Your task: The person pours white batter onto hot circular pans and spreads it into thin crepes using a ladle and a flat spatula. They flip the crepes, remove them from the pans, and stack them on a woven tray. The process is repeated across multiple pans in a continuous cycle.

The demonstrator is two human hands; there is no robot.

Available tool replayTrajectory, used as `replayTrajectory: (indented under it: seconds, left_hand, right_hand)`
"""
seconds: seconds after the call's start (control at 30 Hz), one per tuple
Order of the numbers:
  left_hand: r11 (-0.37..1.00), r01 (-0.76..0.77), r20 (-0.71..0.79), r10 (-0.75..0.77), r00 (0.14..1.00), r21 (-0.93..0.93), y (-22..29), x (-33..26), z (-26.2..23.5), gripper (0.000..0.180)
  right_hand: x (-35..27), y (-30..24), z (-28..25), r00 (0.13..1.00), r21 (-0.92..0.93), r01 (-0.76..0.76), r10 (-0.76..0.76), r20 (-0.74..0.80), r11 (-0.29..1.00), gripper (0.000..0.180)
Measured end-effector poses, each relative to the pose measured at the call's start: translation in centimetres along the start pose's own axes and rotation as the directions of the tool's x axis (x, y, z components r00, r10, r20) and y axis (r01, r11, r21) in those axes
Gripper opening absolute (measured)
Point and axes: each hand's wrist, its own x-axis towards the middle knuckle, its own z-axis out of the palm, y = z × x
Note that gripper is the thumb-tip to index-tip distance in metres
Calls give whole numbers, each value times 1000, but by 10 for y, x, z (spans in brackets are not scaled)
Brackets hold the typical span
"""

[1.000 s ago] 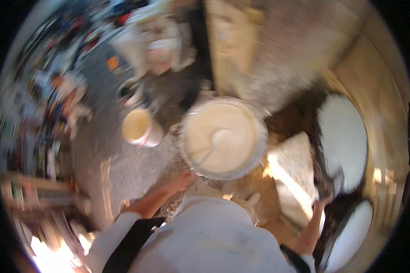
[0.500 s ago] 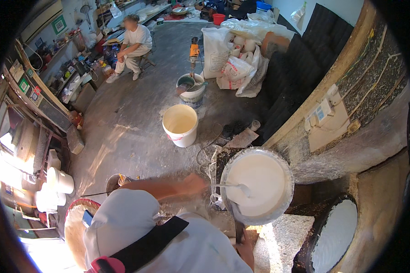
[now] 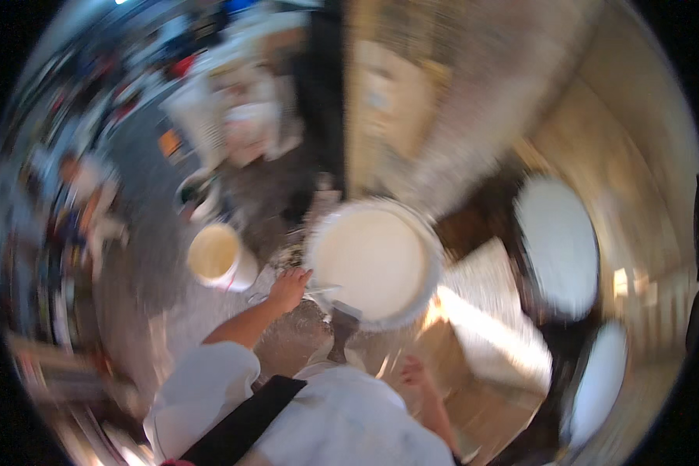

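A large round tub (image 3: 316,233) full of white creamy liquid (image 3: 373,260) stands in front of me. My left hand (image 3: 289,290) is at its left rim, fingers stretched forward, just above the pale handle of a stirring tool or ladle (image 3: 324,290) that reaches into the liquid. Blur hides whether the fingers touch the handle. A flat grey blade-like tool (image 3: 345,312) sits at the tub's near rim. My right hand (image 3: 415,373) hangs low, nearer to me and right of that tool; its blurred fingers look apart, with nothing seen in them.
A tall white bucket (image 3: 241,272) stands left of the tub, with another bucket (image 3: 202,194) behind it. White sacks (image 3: 252,116) lie farther back. Two dark-rimmed round vessels of white liquid (image 3: 558,248) (image 3: 598,384) are at right. A person (image 3: 89,194) sits at far left.
My view has swung to the right, and everything is blurred. My left hand has moved to the tub's rim by the handle. The right hand now shows apart from the flat tool.
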Motion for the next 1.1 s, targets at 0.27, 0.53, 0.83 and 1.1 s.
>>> replayTrajectory:
  seconds: [0.27,0.53,0.83,1.1]
  left_hand:
    - [671,-570,148,699,700,-474,224,97,18,43]
    - [315,-711,440,898,9,-628,410,80,89,34]
    - [255,-866,761,619,-195,-430,492,1,107,36]
    - [114,-865,676,675,-294,-489,595,-11,96,34]
  right_hand:
    - [-168,317,-154,549,-234,-396,24,-836,888,26]
    - [-201,411,49,-133,477,38,477,-869,878,39]
    - [-199,409,49,-263,503,210,544,-797,839,50]
    - [-177,396,23,-256,611,473,763,-594,634,65]
